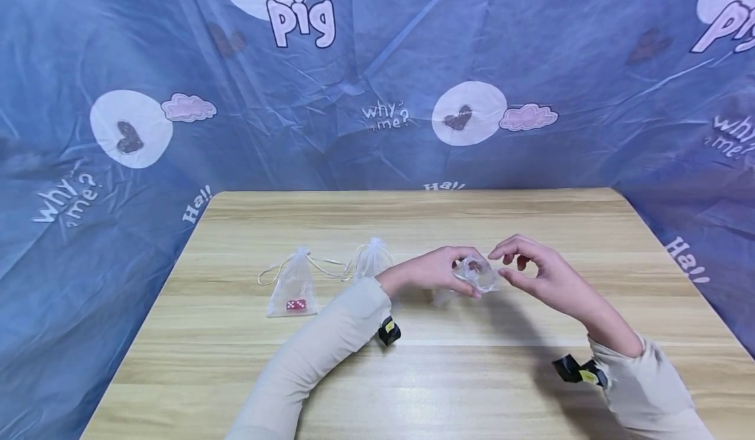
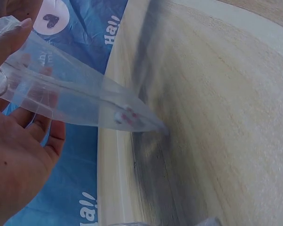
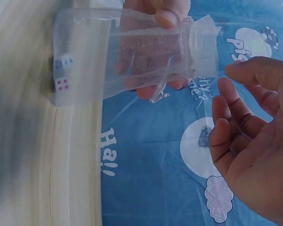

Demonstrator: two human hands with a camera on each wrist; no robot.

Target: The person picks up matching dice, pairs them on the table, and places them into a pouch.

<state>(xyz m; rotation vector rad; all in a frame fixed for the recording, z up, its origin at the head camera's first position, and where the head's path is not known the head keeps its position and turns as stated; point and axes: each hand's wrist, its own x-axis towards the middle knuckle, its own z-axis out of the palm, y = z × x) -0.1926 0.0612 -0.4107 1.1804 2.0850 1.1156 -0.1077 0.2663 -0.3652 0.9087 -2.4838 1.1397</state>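
My left hand point(image 1: 436, 269) holds a sheer white drawstring pouch point(image 3: 151, 47) by its upper part, thumb on one side and fingers behind. In the right wrist view, two white dice point(image 3: 61, 84) lie at the pouch's bottom, one with pink pips and one with dark pips. The pouch hangs tilted above the table, its mouth toward my right hand point(image 1: 548, 279). That hand hovers just beside the mouth with loosely bent fingers and nothing in them. From the left wrist, the pouch point(image 2: 75, 94) looks narrow, and my left palm point(image 2: 14, 165) shows at lower left.
At left on the wooden table point(image 1: 194, 361) lies another sheer pouch point(image 1: 289, 282) with red dice point(image 1: 296, 305) inside. Next to it is a further pouch point(image 1: 370, 260), its lower part hidden by my left arm. A blue printed cloth point(image 1: 354, 145) hangs behind and beside the table.
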